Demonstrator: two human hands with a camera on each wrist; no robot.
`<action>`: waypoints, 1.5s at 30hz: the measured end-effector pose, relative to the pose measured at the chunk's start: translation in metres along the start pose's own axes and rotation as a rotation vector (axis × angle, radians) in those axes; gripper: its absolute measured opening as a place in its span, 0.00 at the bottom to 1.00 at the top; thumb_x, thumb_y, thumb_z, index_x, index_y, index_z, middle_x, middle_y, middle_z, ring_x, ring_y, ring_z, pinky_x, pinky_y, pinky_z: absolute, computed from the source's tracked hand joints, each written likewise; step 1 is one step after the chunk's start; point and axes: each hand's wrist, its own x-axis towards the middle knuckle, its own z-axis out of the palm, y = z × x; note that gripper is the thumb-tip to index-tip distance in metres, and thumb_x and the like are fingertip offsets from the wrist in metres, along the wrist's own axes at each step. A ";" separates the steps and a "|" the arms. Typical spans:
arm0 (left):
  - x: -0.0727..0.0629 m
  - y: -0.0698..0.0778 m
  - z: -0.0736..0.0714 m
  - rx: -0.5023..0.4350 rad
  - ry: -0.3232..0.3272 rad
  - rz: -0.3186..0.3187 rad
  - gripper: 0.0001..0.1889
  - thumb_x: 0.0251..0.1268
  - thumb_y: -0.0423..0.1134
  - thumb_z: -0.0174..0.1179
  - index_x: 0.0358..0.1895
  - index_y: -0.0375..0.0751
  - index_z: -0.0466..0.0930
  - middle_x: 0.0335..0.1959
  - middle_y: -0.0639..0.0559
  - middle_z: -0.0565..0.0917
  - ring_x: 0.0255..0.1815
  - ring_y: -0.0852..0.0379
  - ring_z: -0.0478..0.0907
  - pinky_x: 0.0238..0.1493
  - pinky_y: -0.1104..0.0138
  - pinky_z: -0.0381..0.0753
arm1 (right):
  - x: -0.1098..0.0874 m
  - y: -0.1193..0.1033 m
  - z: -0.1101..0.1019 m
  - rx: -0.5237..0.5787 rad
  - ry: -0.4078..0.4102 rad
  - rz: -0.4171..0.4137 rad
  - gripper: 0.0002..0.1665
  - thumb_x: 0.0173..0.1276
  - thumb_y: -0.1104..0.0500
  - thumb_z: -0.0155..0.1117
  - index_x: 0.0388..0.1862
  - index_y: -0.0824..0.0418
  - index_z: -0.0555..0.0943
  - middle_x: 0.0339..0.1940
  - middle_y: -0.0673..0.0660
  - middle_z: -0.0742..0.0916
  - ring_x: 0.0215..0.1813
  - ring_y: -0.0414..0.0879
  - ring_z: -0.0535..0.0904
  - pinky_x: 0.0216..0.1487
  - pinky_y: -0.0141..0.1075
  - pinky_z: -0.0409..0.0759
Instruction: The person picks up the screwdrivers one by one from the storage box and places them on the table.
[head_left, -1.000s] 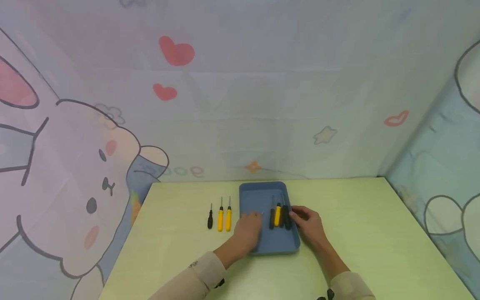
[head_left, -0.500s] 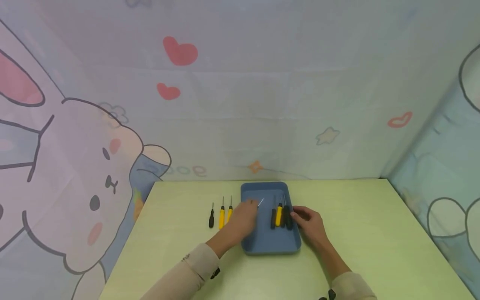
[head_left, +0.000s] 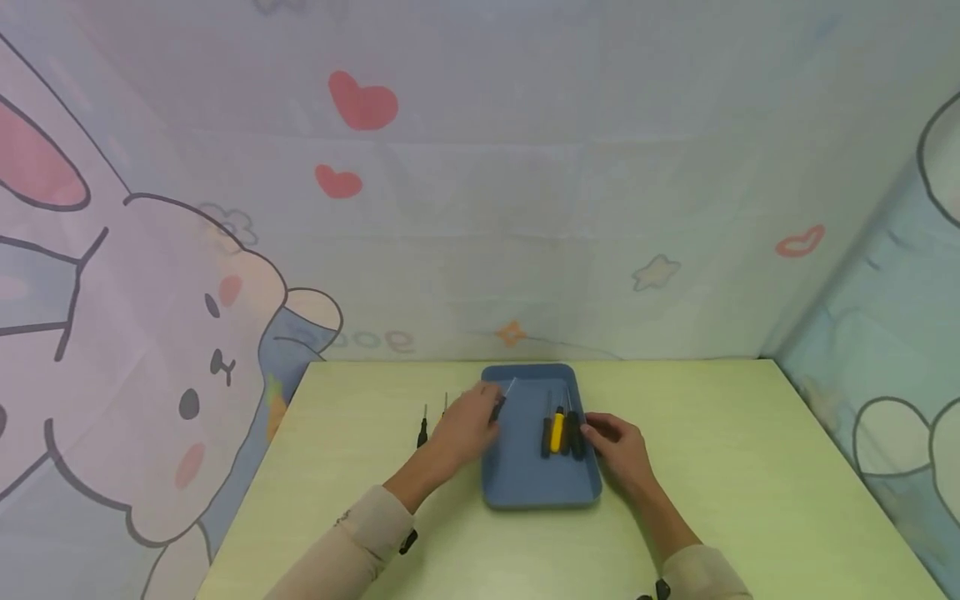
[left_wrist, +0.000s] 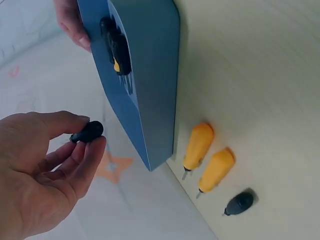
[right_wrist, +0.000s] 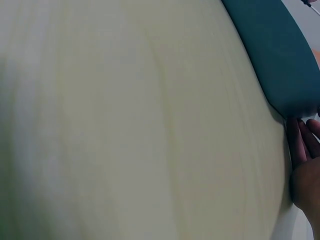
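My left hand [head_left: 461,429] pinches a screwdriver [left_wrist: 89,131] by its black handle between thumb and fingertips. In the head view it hovers over the left rim of the blue tray [head_left: 536,487], the thin shaft pointing up and right. My right hand [head_left: 622,450] is at the tray's right side, its fairly straight fingers [right_wrist: 296,142] touching the outer wall. Inside the tray, along the right, several screwdrivers lie side by side, among them a yellow one [head_left: 557,431] and a black one [head_left: 576,437].
Left of the tray, on the light green table [head_left: 697,417], lie two yellow screwdrivers, one [left_wrist: 199,146] beside the other [left_wrist: 217,169], and a small black screwdriver [left_wrist: 240,201]. In the head view my left hand partly covers them. A patterned cloth [head_left: 480,250] hangs behind the table.
My left hand has moved from inside the tray leftward to its left rim, with the black-handled screwdriver now showing in its grip. The right hand stays at the tray's side.
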 end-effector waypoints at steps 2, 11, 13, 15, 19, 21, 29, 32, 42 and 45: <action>-0.003 -0.004 -0.003 -0.002 0.019 0.013 0.16 0.70 0.28 0.67 0.58 0.34 0.78 0.50 0.42 0.81 0.48 0.46 0.83 0.45 0.56 0.86 | 0.000 0.000 0.000 0.006 -0.007 0.006 0.22 0.75 0.59 0.71 0.62 0.72 0.84 0.56 0.67 0.89 0.51 0.41 0.85 0.49 0.26 0.82; -0.009 -0.019 -0.011 -0.043 0.031 0.012 0.16 0.69 0.29 0.69 0.56 0.35 0.77 0.49 0.44 0.80 0.46 0.49 0.83 0.45 0.58 0.85 | -0.004 -0.001 0.004 0.016 0.017 -0.001 0.23 0.75 0.55 0.73 0.62 0.67 0.85 0.56 0.65 0.89 0.51 0.41 0.84 0.49 0.26 0.82; -0.010 -0.021 -0.012 -0.056 0.029 -0.003 0.16 0.69 0.30 0.70 0.56 0.36 0.77 0.49 0.44 0.81 0.47 0.49 0.84 0.45 0.60 0.86 | -0.004 -0.002 0.003 0.021 0.018 -0.007 0.23 0.75 0.55 0.73 0.62 0.67 0.86 0.56 0.65 0.89 0.51 0.41 0.84 0.49 0.26 0.83; -0.010 -0.023 -0.014 -0.085 0.027 -0.022 0.16 0.69 0.30 0.70 0.55 0.36 0.77 0.49 0.45 0.81 0.48 0.50 0.84 0.46 0.61 0.87 | -0.003 -0.001 0.003 0.019 0.021 -0.014 0.23 0.75 0.55 0.73 0.62 0.68 0.86 0.55 0.65 0.90 0.50 0.39 0.84 0.48 0.26 0.83; -0.012 -0.027 -0.019 -0.148 0.029 -0.066 0.16 0.69 0.29 0.70 0.55 0.36 0.76 0.48 0.45 0.80 0.48 0.50 0.84 0.47 0.60 0.86 | -0.002 0.001 0.003 0.012 0.020 -0.019 0.23 0.75 0.55 0.73 0.62 0.69 0.85 0.55 0.65 0.90 0.49 0.39 0.85 0.47 0.26 0.84; -0.012 -0.029 -0.021 -0.163 0.032 -0.084 0.16 0.69 0.29 0.70 0.56 0.36 0.76 0.48 0.44 0.80 0.48 0.49 0.83 0.48 0.59 0.86 | -0.002 0.002 0.003 0.009 0.020 -0.019 0.23 0.75 0.55 0.72 0.62 0.69 0.85 0.55 0.65 0.90 0.50 0.39 0.85 0.47 0.26 0.84; -0.016 -0.036 -0.029 -0.184 0.050 -0.092 0.15 0.70 0.27 0.68 0.56 0.35 0.76 0.47 0.44 0.80 0.49 0.48 0.86 0.48 0.60 0.88 | -0.002 0.003 0.003 -0.004 0.014 -0.004 0.22 0.76 0.54 0.72 0.62 0.66 0.86 0.56 0.64 0.89 0.52 0.41 0.85 0.48 0.27 0.84; -0.018 -0.036 -0.031 -0.176 0.057 -0.097 0.15 0.70 0.28 0.68 0.56 0.35 0.76 0.47 0.45 0.80 0.49 0.49 0.86 0.48 0.59 0.88 | -0.002 0.005 0.003 -0.011 0.015 -0.008 0.22 0.76 0.54 0.71 0.62 0.66 0.86 0.56 0.63 0.90 0.51 0.41 0.85 0.49 0.27 0.84; -0.021 -0.044 -0.037 -0.197 0.051 -0.150 0.15 0.68 0.27 0.69 0.54 0.34 0.77 0.44 0.47 0.80 0.46 0.50 0.84 0.48 0.59 0.87 | -0.006 -0.005 0.001 0.017 0.001 -0.009 0.22 0.76 0.56 0.72 0.62 0.68 0.85 0.56 0.66 0.89 0.51 0.43 0.85 0.47 0.27 0.84; -0.020 -0.048 -0.041 -0.219 0.052 -0.165 0.16 0.68 0.28 0.70 0.54 0.33 0.77 0.44 0.46 0.80 0.46 0.49 0.84 0.49 0.58 0.87 | -0.004 -0.004 0.000 0.011 -0.003 -0.013 0.22 0.76 0.55 0.72 0.62 0.68 0.85 0.56 0.65 0.89 0.50 0.44 0.85 0.48 0.28 0.84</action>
